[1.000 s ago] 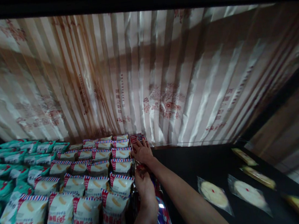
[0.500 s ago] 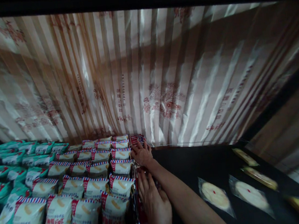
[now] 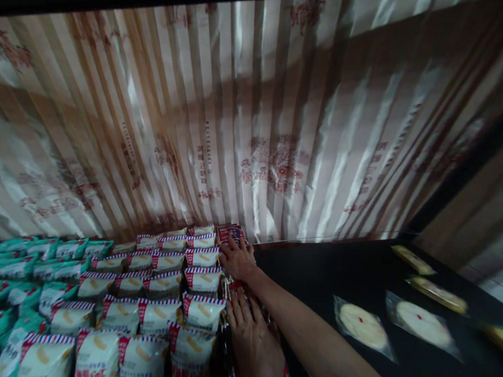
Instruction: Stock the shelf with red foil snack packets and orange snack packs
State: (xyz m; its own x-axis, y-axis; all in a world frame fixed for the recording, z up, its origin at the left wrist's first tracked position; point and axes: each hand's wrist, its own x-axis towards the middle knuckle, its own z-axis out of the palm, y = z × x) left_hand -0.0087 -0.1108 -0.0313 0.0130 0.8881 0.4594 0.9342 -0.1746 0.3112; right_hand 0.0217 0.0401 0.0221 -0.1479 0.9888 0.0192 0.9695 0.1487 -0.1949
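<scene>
1. Head view: the red packets (image 3: 228, 233) run in a narrow strip away from the wearer, between the striped snack bags (image 3: 192, 358) and bare black desk (image 3: 309, 267); the hands hide most of the strip.

2. The right hand (image 3: 238, 260) lies palm down near the far end, fingers straight and a little spread. The left hand (image 3: 255, 341) lies flat just nearer, fingers extended side by side. Neither looks closed around anything — though whether a thumb hooks an edge, I cannot tell.

3. By their shine, the packets seem to be thin film: probably light, soft and rather slippery. Their contents are hidden, so fragility is a guess; gentle pressure would be wise.

4. Best hold, I judge: both long sides with the fingers spread — or a flat palm for nudging. Pinching the middle could crease the film.

5. Well apart, to the right, lie flat round packs (image 3: 363, 324).
</scene>
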